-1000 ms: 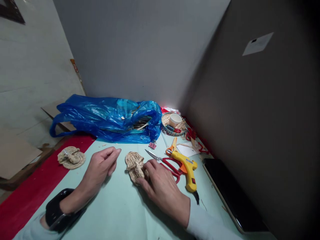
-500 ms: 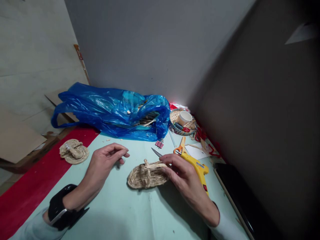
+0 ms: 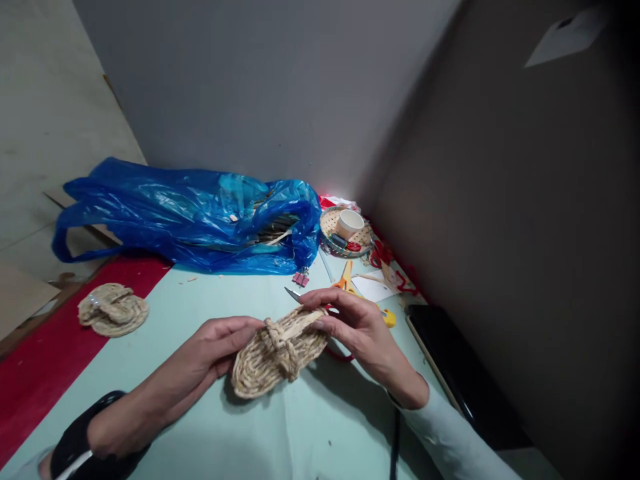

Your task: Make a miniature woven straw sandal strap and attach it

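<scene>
A small woven straw sandal (image 3: 273, 357) with a braided strap across its top is held tilted a little above the table. My right hand (image 3: 353, 327) grips its far right end, thumb on top and fingers behind. My left hand (image 3: 220, 353) closes on the sandal's left edge, some fingertips hidden behind it. Scissors (image 3: 292, 294) lie partly hidden beyond the sandal and my right hand; the blade tip and part of a red handle show. A yellow glue gun (image 3: 389, 318) with an orange front is mostly covered by the right hand.
Another woven straw piece (image 3: 114, 310) rests at the left on the red strip. A blue plastic bag (image 3: 200, 213) lies along the wall. Right of it are a pink binder clip (image 3: 301, 277) and a basket (image 3: 330, 220) holding a cup. A black flat device (image 3: 465, 373) edges the right side.
My left hand has moved in and taken hold of the sandal, which is now raised and tilted. My right hand keeps its grip. The view has shifted to the right.
</scene>
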Demonstrator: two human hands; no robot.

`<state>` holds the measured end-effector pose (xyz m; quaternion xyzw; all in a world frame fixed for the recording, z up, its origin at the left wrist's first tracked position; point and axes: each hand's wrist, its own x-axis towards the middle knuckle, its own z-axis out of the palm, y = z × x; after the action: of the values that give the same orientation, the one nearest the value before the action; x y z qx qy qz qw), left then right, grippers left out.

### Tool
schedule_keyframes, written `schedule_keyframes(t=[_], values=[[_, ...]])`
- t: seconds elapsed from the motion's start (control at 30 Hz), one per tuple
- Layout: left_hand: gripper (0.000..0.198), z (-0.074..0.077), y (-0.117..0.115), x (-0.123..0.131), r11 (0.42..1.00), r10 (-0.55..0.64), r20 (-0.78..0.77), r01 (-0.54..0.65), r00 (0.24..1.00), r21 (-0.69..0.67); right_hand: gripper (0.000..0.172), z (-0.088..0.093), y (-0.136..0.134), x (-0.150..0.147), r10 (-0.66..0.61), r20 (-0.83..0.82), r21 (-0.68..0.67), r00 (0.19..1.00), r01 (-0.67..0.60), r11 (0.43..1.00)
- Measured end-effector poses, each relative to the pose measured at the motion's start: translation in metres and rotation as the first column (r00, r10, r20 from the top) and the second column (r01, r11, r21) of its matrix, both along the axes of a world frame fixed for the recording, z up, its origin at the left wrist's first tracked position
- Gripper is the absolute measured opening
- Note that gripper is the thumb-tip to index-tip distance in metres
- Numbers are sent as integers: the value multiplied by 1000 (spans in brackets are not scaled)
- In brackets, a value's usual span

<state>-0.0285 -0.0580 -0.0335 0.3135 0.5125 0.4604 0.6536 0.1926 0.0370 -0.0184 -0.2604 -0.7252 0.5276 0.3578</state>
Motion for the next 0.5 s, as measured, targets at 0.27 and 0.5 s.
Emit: schedule_keyframes(t=[0.27, 0.5], values=[[19, -3, -7, 9, 998, 67, -8, -67, 998, -11, 48, 3, -4, 1, 86, -110, -274, 990, -114, 955], [25, -5, -13, 15, 977, 195, -19, -192, 981, 97, 36, -10, -9, -5, 178, -234, -385, 956, -259, 886]])
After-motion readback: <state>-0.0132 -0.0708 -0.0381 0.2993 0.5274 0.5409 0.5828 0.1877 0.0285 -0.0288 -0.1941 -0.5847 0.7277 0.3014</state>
